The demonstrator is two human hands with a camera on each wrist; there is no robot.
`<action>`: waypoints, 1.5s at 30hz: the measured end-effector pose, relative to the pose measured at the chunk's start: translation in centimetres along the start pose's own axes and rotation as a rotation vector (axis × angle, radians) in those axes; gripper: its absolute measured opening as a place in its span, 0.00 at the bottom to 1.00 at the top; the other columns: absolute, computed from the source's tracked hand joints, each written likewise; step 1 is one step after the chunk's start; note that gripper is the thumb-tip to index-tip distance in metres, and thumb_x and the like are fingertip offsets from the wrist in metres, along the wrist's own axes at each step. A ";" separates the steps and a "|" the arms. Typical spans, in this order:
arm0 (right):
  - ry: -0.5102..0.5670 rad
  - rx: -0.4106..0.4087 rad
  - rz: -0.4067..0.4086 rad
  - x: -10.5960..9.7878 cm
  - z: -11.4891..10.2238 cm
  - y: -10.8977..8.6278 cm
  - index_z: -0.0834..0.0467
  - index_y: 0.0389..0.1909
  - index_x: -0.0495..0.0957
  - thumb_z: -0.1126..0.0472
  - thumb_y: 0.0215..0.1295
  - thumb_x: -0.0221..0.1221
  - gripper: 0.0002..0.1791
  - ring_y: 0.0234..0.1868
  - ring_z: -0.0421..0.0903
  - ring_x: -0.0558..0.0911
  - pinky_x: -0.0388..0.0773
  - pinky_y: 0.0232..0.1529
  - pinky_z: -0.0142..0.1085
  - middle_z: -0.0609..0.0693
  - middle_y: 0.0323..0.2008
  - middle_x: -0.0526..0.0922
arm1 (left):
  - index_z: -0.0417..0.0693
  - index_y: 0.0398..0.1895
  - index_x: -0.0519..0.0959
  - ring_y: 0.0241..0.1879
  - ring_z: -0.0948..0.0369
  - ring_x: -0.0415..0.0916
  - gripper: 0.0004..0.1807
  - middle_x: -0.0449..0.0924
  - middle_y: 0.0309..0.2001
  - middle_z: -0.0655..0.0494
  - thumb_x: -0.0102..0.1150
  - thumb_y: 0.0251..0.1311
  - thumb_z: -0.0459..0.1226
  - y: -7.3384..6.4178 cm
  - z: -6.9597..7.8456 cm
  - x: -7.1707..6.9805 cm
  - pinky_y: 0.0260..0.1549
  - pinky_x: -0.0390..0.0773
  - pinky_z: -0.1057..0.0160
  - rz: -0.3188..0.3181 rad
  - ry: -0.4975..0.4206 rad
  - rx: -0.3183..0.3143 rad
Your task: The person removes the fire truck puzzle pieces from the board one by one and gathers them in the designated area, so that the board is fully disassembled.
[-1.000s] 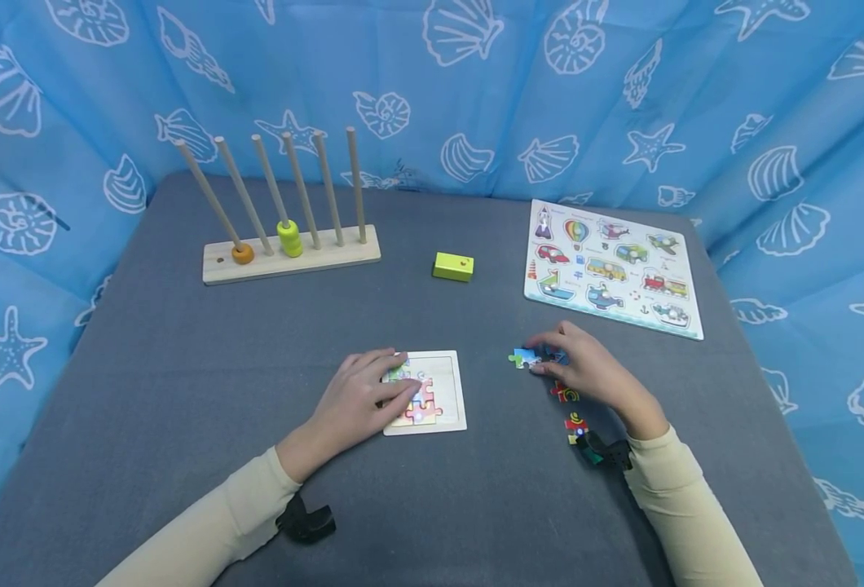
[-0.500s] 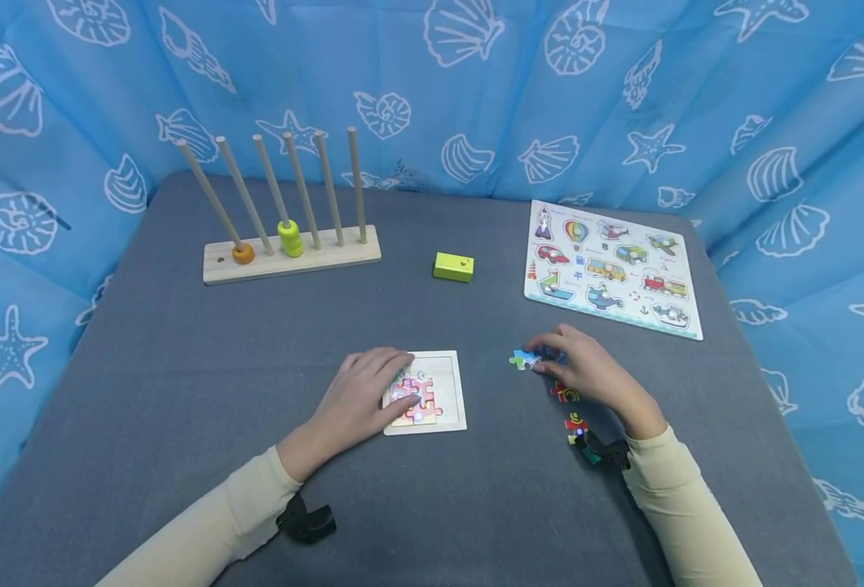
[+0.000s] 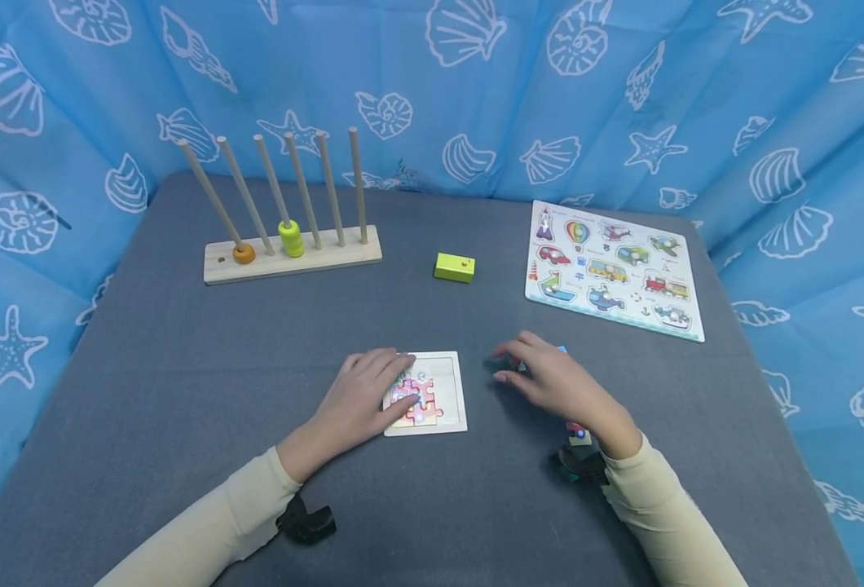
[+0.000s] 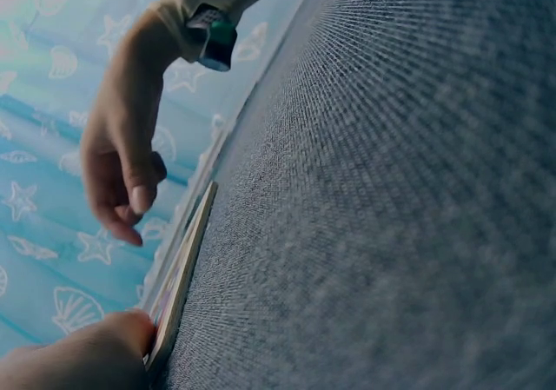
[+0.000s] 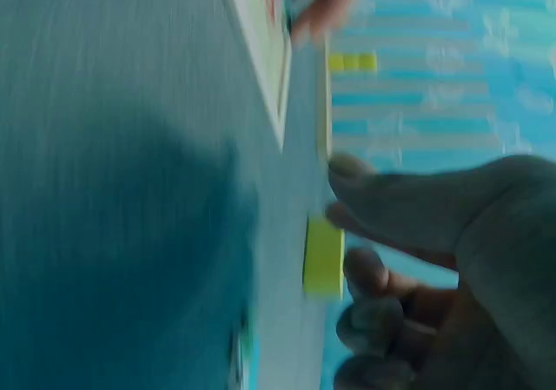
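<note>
My left hand [image 3: 354,398] rests on the left side of a small square wooden puzzle tray [image 3: 462,399], fingers spread over its upper edge and thumb on the pieces. Pink jigsaw pieces [image 3: 426,410] lie joined inside the tray. My right hand [image 3: 558,390] hovers to the right of the tray, thumb and fingers loosely bent and apart. No piece shows between its fingertips in the left wrist view. A dark patch seen through its finger gap in the head view is unclear. Loose jigsaw pieces [image 3: 579,434] lie partly hidden under that hand and wrist.
A wooden peg stand [image 3: 337,257] with an orange ring [image 3: 244,253] and green rings [image 3: 291,239] stands at the back left. A yellow-green block [image 3: 454,267] lies at the back middle. A picture peg puzzle board [image 3: 630,293] lies at the back right.
My right hand has left the blue-green piece it was touching and shifted left toward the tray. My left fingers slid up and left, uncovering more pink pieces, then stayed put.
</note>
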State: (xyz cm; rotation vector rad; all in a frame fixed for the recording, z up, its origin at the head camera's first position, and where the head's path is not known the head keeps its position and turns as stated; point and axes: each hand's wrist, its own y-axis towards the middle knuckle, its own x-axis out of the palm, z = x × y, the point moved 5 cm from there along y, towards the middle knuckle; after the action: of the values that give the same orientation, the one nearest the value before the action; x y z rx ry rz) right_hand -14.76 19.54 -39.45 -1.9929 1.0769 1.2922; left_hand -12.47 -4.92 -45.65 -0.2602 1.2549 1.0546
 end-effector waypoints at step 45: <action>0.189 0.027 0.046 5.9 -5.9 2.9 0.58 0.43 0.76 0.62 0.59 0.66 0.13 0.31 0.38 0.72 0.72 0.30 0.31 0.48 0.36 0.74 | 0.52 0.66 0.69 0.63 0.54 0.65 0.27 0.72 0.62 0.53 0.46 0.66 0.52 -0.1 0.2 0.3 0.55 0.66 0.47 -0.102 0.066 -0.020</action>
State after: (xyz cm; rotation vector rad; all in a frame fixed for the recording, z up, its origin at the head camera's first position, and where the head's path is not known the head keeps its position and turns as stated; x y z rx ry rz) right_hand -12.94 11.42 -42.47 -2.1140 1.2282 1.1224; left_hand -12.28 -4.67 -45.87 -0.3732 1.2770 0.9787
